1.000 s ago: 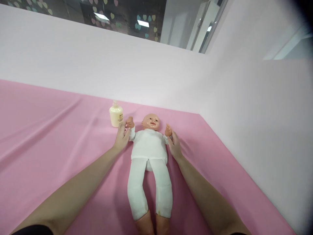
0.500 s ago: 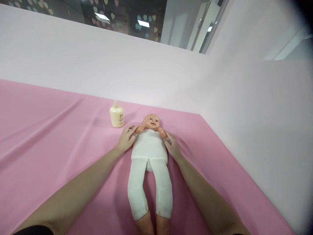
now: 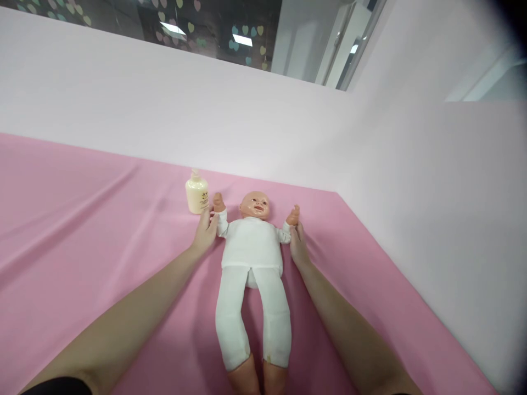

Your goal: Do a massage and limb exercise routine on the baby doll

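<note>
A baby doll (image 3: 252, 244) in a white top and white trousers lies on its back on the pink sheet, its head toward the wall and its feet toward me. Both of its arms are spread out to the sides. My left hand (image 3: 205, 233) grips the doll's arm on the left, just below its small hand, close to the lotion bottle. On the other side, my right hand (image 3: 300, 245) is closed at the doll's other arm near the wrist. Some of my fingers are hidden behind the doll's arms.
A cream pump bottle (image 3: 197, 193) stands upright left of the doll's head. The pink sheet (image 3: 102, 230) has creases on the left. A white wall (image 3: 164, 104) rises behind and on the right, with a window (image 3: 214, 33) above.
The doll's arms have gone from folded in at its chest to spread outward. My left hand has moved left and my right hand right with them. The bottle has stayed put.
</note>
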`<state>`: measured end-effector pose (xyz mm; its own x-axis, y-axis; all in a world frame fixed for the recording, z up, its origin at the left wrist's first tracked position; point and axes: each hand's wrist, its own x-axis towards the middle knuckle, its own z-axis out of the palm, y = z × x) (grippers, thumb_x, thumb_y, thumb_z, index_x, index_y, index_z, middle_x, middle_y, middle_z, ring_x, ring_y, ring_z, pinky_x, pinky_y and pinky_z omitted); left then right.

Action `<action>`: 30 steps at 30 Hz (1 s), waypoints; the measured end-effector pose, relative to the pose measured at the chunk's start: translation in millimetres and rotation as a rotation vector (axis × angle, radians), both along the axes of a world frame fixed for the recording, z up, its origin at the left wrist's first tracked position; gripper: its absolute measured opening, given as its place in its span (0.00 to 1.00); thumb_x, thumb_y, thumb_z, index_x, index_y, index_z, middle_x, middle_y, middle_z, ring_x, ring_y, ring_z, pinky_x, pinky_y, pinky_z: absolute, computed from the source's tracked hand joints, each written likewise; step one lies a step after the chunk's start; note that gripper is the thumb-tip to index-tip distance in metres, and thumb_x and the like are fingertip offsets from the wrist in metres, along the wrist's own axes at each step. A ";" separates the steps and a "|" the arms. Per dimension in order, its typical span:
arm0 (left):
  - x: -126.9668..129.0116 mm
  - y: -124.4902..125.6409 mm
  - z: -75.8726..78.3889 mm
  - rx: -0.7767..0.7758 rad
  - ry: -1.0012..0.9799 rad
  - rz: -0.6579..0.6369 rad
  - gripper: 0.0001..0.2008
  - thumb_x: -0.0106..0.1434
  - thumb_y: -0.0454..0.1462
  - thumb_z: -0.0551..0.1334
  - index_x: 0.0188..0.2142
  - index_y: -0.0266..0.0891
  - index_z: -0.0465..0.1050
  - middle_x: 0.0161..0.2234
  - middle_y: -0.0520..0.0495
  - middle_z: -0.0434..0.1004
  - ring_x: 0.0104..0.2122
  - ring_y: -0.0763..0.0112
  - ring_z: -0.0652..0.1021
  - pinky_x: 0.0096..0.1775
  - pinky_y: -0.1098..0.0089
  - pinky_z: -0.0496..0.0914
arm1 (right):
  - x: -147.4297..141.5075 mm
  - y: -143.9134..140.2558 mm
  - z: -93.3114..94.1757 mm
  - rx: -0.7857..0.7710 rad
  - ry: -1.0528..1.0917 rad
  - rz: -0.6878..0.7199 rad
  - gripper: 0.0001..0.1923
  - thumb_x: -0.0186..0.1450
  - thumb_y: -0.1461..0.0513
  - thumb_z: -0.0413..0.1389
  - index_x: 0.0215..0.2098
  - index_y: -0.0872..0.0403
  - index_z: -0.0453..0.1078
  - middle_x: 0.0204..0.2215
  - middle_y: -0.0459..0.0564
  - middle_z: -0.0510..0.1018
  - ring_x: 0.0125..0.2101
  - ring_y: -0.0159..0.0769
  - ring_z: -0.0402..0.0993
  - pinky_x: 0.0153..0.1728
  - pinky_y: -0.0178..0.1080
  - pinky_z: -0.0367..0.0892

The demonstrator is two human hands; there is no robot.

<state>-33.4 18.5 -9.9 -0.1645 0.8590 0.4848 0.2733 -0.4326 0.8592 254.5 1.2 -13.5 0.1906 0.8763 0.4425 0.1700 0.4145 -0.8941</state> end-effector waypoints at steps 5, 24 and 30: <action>-2.5 4.0 -0.6 -0.086 -0.156 0.025 0.15 0.64 0.41 0.52 0.49 0.42 0.61 0.45 0.44 0.70 0.45 0.65 0.73 0.44 0.65 0.70 | 4.0 2.6 -1.4 -0.092 0.113 -0.085 0.30 0.65 0.53 0.44 0.64 0.50 0.49 0.66 0.49 0.50 0.64 0.40 0.48 0.63 0.51 0.50; 1.3 4.1 -6.2 -0.036 0.064 -0.080 0.29 0.57 0.40 0.61 0.57 0.41 0.56 0.48 0.41 0.67 0.46 0.61 0.71 0.47 0.59 0.68 | 3.2 -1.5 -4.0 -0.160 -0.086 -0.114 0.29 0.55 0.60 0.55 0.55 0.52 0.58 0.49 0.54 0.72 0.47 0.45 0.70 0.50 0.50 0.64; 0.6 -0.8 -0.5 0.041 0.350 -0.087 0.26 0.61 0.41 0.58 0.58 0.40 0.59 0.51 0.41 0.66 0.54 0.57 0.66 0.55 0.56 0.61 | 2.2 -1.3 -7.1 -0.077 -0.151 0.016 0.26 0.58 0.61 0.52 0.56 0.50 0.60 0.53 0.51 0.71 0.52 0.41 0.68 0.55 0.47 0.61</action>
